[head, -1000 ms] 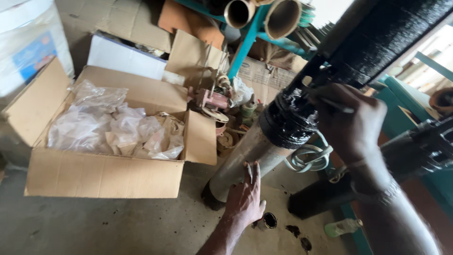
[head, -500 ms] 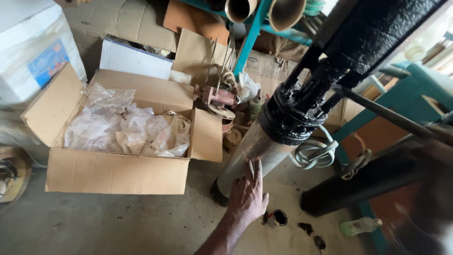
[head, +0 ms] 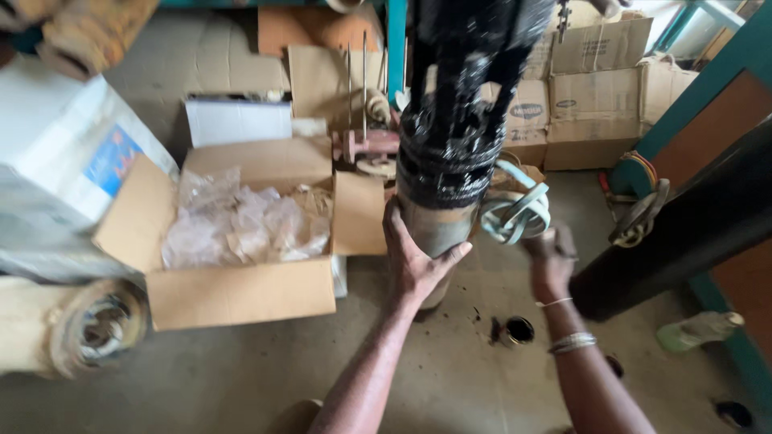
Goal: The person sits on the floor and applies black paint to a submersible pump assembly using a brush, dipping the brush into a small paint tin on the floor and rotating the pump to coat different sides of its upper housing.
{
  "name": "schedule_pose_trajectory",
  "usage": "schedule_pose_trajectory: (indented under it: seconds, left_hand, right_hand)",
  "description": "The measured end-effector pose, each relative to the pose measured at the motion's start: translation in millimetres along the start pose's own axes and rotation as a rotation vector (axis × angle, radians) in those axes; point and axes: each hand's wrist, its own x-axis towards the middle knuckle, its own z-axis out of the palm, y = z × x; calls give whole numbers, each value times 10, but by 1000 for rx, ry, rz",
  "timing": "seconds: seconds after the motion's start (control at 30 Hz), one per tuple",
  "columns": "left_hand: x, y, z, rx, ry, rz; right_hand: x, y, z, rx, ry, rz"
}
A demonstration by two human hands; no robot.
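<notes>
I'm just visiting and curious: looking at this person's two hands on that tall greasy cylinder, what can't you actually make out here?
All in the head view:
- Cylinder: its top is cut off by the upper edge; its base is hidden behind the left hand.
- Right hand: blurred, fingers turned away, so its grip is unclear.
- Open cardboard box: contents veiled by crumpled clear plastic.
- Small dark ring on the floor: too small to identify.

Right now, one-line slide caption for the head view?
Left hand braces an upright greasy black-and-steel cylinder while right hand reaches for coiled hose, beside an open cardboard box.
</notes>
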Motion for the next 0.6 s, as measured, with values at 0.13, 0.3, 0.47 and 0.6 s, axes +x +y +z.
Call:
schedule_pose_trajectory:
  seconds: [0.13,0.3,0.47,0.6]
  left_hand:
    - [114,-4,227,27,81,-41]
    - [156,-53,372,58,162,-40]
    - [156,-143,415,68,187,-22]
    - [171,-214,408,55,192,-21]
  right_hand:
    - [22,2,893,1045,-258,420]
    - [394,-126,1485,1356,-445,541]
    - [415,83,1637,1445,-490,583]
    - [362,178,1649,1470,-486,600]
